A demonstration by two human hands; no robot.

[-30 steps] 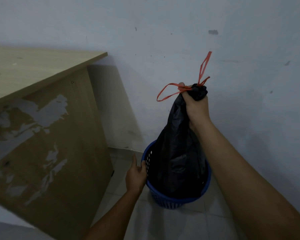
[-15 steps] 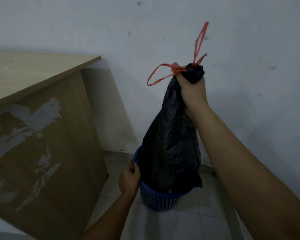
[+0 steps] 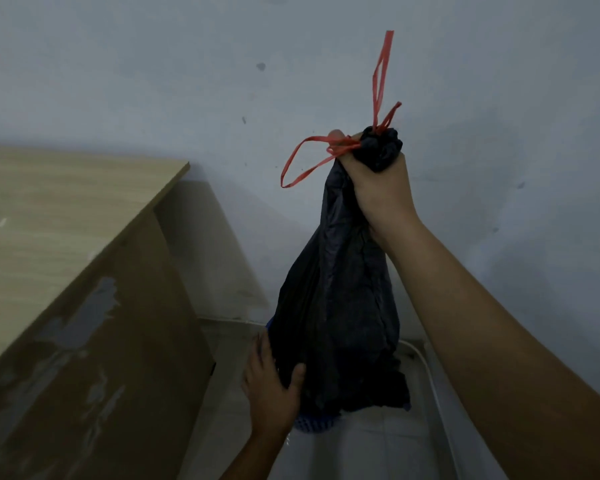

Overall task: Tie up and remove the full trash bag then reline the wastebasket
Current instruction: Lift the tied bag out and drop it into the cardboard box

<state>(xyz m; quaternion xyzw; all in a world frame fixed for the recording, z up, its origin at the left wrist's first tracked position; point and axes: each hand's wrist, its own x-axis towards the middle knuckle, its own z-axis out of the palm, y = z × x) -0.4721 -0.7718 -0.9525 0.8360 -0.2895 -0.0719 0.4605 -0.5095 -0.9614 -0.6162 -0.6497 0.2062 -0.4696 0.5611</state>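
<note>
Change: the trash bag (image 3: 340, 306) hangs higher than a second ago; far more of it is above the wastebasket (image 3: 312, 424), and only its bottom is level with the rim.
Meaning: the knot looks done and the lift-out nearly finished, I judge; relining is not yet begun.
Right hand (image 3: 378, 188): fingers clenched round the gathered neck just under the knot, carrying the bag at full reach against the wall (image 3: 153, 81).
Left hand (image 3: 271, 389): down at the basket's near side, thumb lying against the bag's lower flank; the fingers are hidden behind the plastic, so whether they grip the rim or only steady it I cannot tell.
Bag: black, thin, creased in long vertical folds, narrow at the neck and swelling toward the base; it sags like a soft load.
Drawstring (image 3: 326, 150): red, tied at the neck, one loop drooping left and one strip standing upward.
Wastebasket: blue mesh, almost wholly hidden behind the bag, on the tiled floor (image 3: 361, 455).
Nearby: a worn wooden surface (image 3: 49, 220) stands to the left, well apart.
</note>
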